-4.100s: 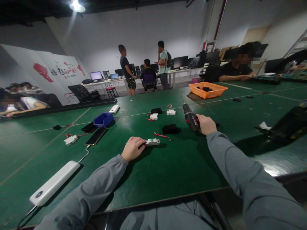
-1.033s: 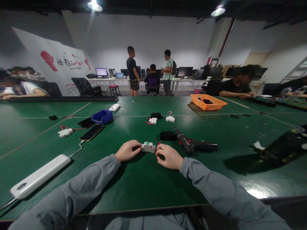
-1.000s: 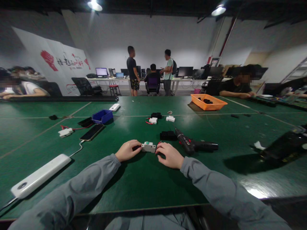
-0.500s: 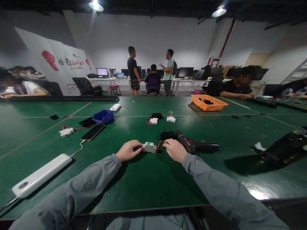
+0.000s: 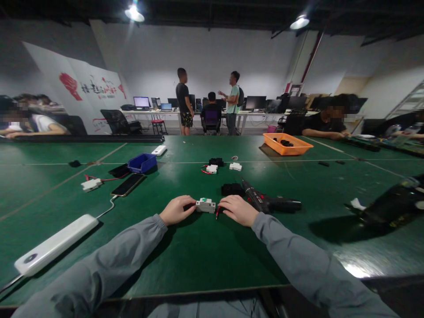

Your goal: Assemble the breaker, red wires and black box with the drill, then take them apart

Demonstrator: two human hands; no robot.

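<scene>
A white circuit breaker (image 5: 206, 205) with a green switch stands on the green table in front of me. My left hand (image 5: 177, 210) grips its left end between thumb and fingers. At the other end, my right hand (image 5: 239, 210) has its fingers closed on a short red wire (image 5: 217, 213), partly hidden under them. A cordless drill (image 5: 261, 199) lies just beyond my right hand, its bit pointing away to the left. Beside the bit is a black block (image 5: 231, 190).
Farther back lie two white breakers, one with red wires (image 5: 211, 169) and one bare (image 5: 235, 166). A blue bin (image 5: 142, 163), a phone (image 5: 128, 184) and a long white power strip (image 5: 56, 245) are left. An orange tray (image 5: 288, 148) sits at back right. People are across the room.
My right hand has moved slightly left, and its fingers have come onto the red wire near the breaker. The left hand stays on the breaker.
</scene>
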